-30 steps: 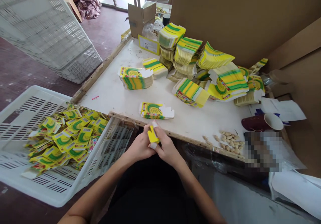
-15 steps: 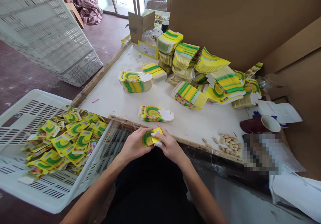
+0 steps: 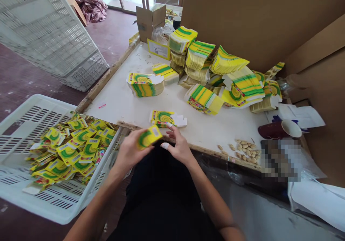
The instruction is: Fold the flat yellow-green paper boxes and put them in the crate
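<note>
One yellow carton (image 3: pixel 149 137) is clasped by the left grip (image 3: pixel 131 149); right grip (image 3: pixel 181 149) spread, unladen.

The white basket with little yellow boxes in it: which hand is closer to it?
Left. The left hand, holding a yellow box, is just right of the basket; the right hand is farther right, by the table's edge.

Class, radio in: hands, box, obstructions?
Left hand holding yellow-green box. Right hand open, fingertips by small carton stack. Nothing visibly blocking either hand.
</note>
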{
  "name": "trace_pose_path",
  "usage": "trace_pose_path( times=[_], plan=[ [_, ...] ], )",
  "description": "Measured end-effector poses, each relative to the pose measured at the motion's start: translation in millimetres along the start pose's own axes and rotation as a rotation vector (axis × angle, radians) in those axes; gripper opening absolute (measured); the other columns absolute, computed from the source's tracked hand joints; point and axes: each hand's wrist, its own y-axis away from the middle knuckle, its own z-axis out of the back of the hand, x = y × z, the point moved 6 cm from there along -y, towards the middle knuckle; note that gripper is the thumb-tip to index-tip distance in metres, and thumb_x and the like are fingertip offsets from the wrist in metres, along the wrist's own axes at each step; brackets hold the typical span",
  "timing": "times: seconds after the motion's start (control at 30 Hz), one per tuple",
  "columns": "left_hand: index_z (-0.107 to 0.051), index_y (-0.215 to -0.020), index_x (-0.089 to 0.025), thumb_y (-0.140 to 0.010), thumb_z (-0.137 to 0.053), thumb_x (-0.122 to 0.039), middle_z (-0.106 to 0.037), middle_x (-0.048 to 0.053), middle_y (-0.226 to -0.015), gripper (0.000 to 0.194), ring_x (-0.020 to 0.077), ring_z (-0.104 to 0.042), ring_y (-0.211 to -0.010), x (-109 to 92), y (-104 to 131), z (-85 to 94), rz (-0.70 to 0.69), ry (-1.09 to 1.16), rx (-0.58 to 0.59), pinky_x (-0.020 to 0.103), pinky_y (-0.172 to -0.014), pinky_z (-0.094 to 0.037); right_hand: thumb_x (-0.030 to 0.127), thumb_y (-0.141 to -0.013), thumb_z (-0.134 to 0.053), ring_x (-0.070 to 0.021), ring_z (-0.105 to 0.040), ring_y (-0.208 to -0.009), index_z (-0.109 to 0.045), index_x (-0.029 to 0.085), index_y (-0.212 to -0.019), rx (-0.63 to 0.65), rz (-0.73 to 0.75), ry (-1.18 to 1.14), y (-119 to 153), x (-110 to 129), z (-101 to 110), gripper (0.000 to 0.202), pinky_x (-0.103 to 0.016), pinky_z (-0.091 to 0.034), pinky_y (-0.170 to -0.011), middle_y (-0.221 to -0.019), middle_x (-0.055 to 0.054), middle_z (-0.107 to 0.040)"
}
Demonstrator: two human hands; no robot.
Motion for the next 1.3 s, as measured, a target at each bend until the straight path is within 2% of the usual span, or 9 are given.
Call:
trace_pose_path(
  times=[0.13, 0.23, 0.33, 0.5, 0.63, 0.77, 0.9, 1.07, 1.3],
  plan=[
    [-0.054, -0.124, -0.02, -0.072, -0.071, -0.049, -0.061, 0.015, -0.119, 0.062, 0.0436, -0.052, -0.117, 64.1, 23.1, 68.1, 0.264, -0.333, -0.377, 0.066, -0.101, -0.036, 0.015, -0.082, -0.059, -0.0255, -0.063, -0.11, -0.055, 0.021, -0.121, -0.168, 0.002, 0.28, -28.7, -10.4, 22.8, 0.039, -0.044, -0.05, -0.097, -0.118, -0.011, -0.067],
    [-0.055, -0.12, -0.018, -0.069, -0.068, -0.058, -0.06, 0.017, -0.123, 0.066, 0.0475, -0.047, -0.122, 86.7, 32.2, 84.8, 0.358, -0.331, -0.402, 0.071, -0.102, -0.031, 0.005, -0.077, -0.059, -0.0288, -0.062, -0.104, -0.059, 0.018, -0.112, -0.153, -0.037, 0.482, -50.7, -18.7, 22.8, 0.037, -0.047, -0.049, -0.094, -0.109, -0.013, -0.068],
    [-0.061, -0.108, -0.018, -0.072, -0.063, -0.058, -0.065, 0.015, -0.113, 0.054, 0.0391, -0.058, -0.112, 78.4, 27.9, 60.1, 0.368, -0.102, -0.265, 0.06, -0.101, -0.041, -0.001, -0.071, -0.058, -0.0312, -0.06, -0.098, -0.061, 0.017, -0.104, -0.139, -0.064, 0.519, -61.4, -23.8, 14.6, 0.037, -0.05, -0.047, -0.091, -0.1, -0.013, -0.068],
    [-0.057, -0.114, -0.02, -0.07, -0.067, -0.052, -0.066, 0.012, -0.114, 0.056, 0.0291, -0.062, -0.109, 31.7, 11.3, -23.7, 0.429, 0.501, 0.027, 0.047, -0.094, -0.051, 0.003, -0.069, -0.06, -0.0279, -0.058, -0.094, -0.052, 0.018, -0.112, -0.184, -0.072, 0.5, -51.4, -14.5, 14.3, 0.046, -0.047, -0.047, -0.09, -0.098, -0.01, -0.062],
    [-0.05, -0.121, -0.021, -0.063, -0.07, -0.064, -0.064, 0.013, -0.115, 0.075, 0.0292, -0.062, -0.109, -9.8, -6.4, -58.5, 0.379, 0.985, 0.025, 0.045, -0.091, -0.053, 0.016, -0.07, -0.066, -0.0189, -0.057, -0.071, -0.042, 0.022, -0.118, -0.078, -0.096, 0.14, -26.5, 2.4, 6.4, 0.054, -0.034, -0.052, -0.07, -0.084, 0.001, -0.055],
    [-0.056, -0.103, -0.026, -0.078, -0.052, -0.07, -0.062, 0.005, -0.091, 0.051, 0.0229, -0.063, -0.092, -32.0, -22.9, -48.2, 0.267, 1.2, -0.236, 0.041, -0.087, -0.053, 0.037, -0.072, -0.072, -0.0145, -0.056, -0.067, -0.04, 0.026, -0.116, 0.149, -0.157, -0.343, 0.7, 19.6, -25.5, 0.055, -0.026, -0.05, -0.061, -0.082, 0.003, -0.052],
    [-0.052, -0.082, -0.024, -0.079, -0.048, -0.075, -0.045, -0.002, -0.069, 0.051, 0.0144, -0.053, -0.066, -31.3, -28.5, -35.5, 0.277, 1.143, -0.417, 0.03, -0.072, -0.053, 0.041, -0.07, -0.077, -0.0159, -0.059, -0.078, -0.047, 0.024, -0.115, 0.121, -0.174, -0.404, 9.8, 24.1, -41.2, 0.057, -0.027, -0.051, -0.07, -0.088, 0.001, -0.058],
    [-0.06, -0.098, -0.022, -0.064, -0.059, -0.082, -0.059, 0.002, -0.082, 0.069, 0.016, -0.059, -0.075, -26.2, -22.5, -41.6, 0.305, 1.093, -0.314, 0.029, -0.074, -0.054, 0.039, -0.077, -0.068, -0.0168, -0.061, -0.073, -0.062, 0.022, -0.1, -0.003, -0.157, -0.32, 4.0, 8.4, -26.7, 0.03, -0.028, -0.052, -0.067, -0.084, 0.0, -0.065],
    [-0.071, -0.082, -0.017, -0.069, -0.073, -0.059, -0.073, 0.005, -0.078, 0.044, 0.0218, -0.068, -0.075, -11.0, -16.2, -28.6, 0.349, 0.878, -0.198, 0.035, -0.076, -0.055, 0.033, -0.08, -0.065, -0.0229, -0.065, -0.075, -0.075, 0.025, -0.08, -0.137, -0.071, -0.197, 6.5, 0.1, 17.7, 0.013, -0.037, -0.054, -0.071, -0.08, -0.002, -0.073]
  ],
)
